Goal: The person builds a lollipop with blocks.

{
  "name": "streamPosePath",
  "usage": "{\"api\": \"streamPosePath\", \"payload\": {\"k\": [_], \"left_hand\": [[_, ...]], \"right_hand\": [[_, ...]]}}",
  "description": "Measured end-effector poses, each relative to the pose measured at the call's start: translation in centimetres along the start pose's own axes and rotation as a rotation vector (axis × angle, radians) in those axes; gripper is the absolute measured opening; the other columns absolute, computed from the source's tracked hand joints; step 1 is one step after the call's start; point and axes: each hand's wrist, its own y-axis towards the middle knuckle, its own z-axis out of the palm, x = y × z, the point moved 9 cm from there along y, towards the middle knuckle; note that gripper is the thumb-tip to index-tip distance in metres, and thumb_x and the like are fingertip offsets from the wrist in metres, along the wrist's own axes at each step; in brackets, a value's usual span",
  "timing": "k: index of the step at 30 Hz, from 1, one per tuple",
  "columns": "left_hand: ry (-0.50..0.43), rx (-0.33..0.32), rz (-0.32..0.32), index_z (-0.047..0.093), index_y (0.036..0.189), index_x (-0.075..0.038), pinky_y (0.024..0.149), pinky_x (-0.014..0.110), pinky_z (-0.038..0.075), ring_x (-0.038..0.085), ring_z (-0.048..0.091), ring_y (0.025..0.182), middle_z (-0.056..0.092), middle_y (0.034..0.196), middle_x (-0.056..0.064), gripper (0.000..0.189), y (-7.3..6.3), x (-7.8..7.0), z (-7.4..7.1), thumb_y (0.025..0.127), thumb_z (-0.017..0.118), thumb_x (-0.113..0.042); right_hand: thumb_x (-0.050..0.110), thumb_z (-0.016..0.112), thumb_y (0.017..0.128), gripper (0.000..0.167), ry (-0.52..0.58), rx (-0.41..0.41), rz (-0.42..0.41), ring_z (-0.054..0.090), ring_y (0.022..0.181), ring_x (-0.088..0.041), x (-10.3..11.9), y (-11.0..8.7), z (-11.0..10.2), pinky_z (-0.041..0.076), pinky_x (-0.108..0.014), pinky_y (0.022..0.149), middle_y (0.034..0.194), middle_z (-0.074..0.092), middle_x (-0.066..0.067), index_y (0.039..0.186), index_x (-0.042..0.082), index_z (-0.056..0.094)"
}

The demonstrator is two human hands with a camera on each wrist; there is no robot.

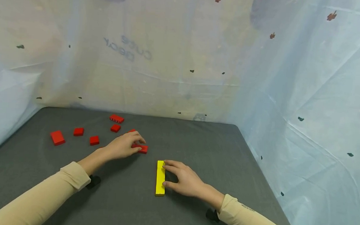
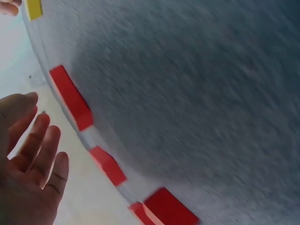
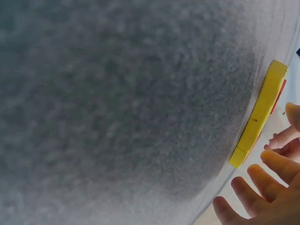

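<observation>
The yellow bar (image 1: 160,178) lies flat near the middle of the dark grey table (image 1: 202,143), its long side running away from the person and a thin seam crossing it near the far end. The right hand (image 1: 184,179) is positioned just beside its right edge, fingers extended and spread, gripping nothing; whether the fingertips touch the bar cannot be told. The left hand (image 1: 122,146) is placed farther out and to the left, over a long red block (image 1: 143,149) that it partly covers in the head view; its fingers are loosely bent and unclosed, and the left wrist view shows the hand released, with nothing between thumb and fingers. A second red piece (image 1: 132,131) is partly hidden behind the left hand's fingers. Farther left lie a larger red block (image 1: 57,138) and two small red blocks (image 1: 78,132), (image 1: 94,140), well apart from the yellow bar; toward the far edge rest a small red piece (image 1: 115,128) and, just beyond it, an oblong red block (image 1: 117,118) with pale marks along its near side. Both forearms wear beige sleeves (image 1: 37,197). A pale translucent sheet (image 1: 182,59), bearing small leaf-like spots, encloses the far side.
</observation>
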Motion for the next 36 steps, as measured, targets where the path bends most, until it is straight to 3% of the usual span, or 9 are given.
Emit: {"api": "streamPosePath", "payload": {"k": [5, 11, 22, 31, 36], "left_hand": [[0.034, 0.045, -0.019, 0.075, 0.117, -0.011, 0.083, 0.042, 0.056, 0.023, 0.064, 0.098, 0.065, 0.115, 0.007, 0.024, -0.4, 1.1, 0.1, 0.094, 0.078, -0.011], [0.024, 0.082, -0.038, 0.075, 0.118, -0.008, 0.087, 0.045, 0.057, 0.028, 0.066, 0.105, 0.066, 0.118, 0.010, 0.024, -0.2, 1.4, 0.6, 0.094, 0.077, -0.008], [0.059, 0.084, -0.020, 0.076, 0.115, -0.007, 0.089, 0.046, 0.057, 0.029, 0.066, 0.106, 0.069, 0.115, 0.009, 0.023, 0.1, 1.6, 0.8, 0.092, 0.077, -0.003], [0.041, 0.081, -0.053, 0.076, 0.118, -0.007, 0.088, 0.045, 0.058, 0.027, 0.067, 0.105, 0.068, 0.117, 0.009, 0.024, -0.2, 1.8, 1.0, 0.094, 0.076, -0.006], [0.037, 0.059, -0.034, 0.077, 0.117, -0.009, 0.088, 0.044, 0.058, 0.024, 0.065, 0.103, 0.068, 0.114, 0.006, 0.023, 0.1, 0.7, 0.8, 0.094, 0.077, -0.008]], "right_hand": [[0.040, 0.073, 0.099, 0.057, -0.025, 0.011, -0.011, 0.048, 0.144, -0.024, 0.0, 0.3, 0.5, 0.044, -0.048, 0.113, 0.160, 0.046, -0.002, 0.148, 0.014, 0.060], [0.038, 0.073, 0.099, 0.053, -0.039, 0.016, -0.019, 0.049, 0.142, -0.022, -0.2, 0.4, 0.8, 0.046, -0.046, 0.112, 0.158, 0.049, -0.001, 0.145, 0.014, 0.063], [0.038, 0.072, 0.099, 0.054, -0.032, 0.042, -0.004, 0.048, 0.144, -0.022, -0.1, 0.4, 0.9, 0.044, -0.046, 0.114, 0.159, 0.048, -0.001, 0.147, 0.014, 0.061], [0.039, 0.072, 0.099, 0.054, -0.041, 0.047, -0.017, 0.048, 0.143, -0.022, 0.0, 0.5, 0.8, 0.044, -0.045, 0.114, 0.158, 0.048, -0.001, 0.146, 0.013, 0.061], [0.039, 0.073, 0.099, 0.054, -0.050, 0.039, -0.027, 0.049, 0.142, -0.021, 0.0, 0.6, 0.9, 0.044, -0.044, 0.113, 0.158, 0.049, -0.001, 0.145, 0.013, 0.062]]}}
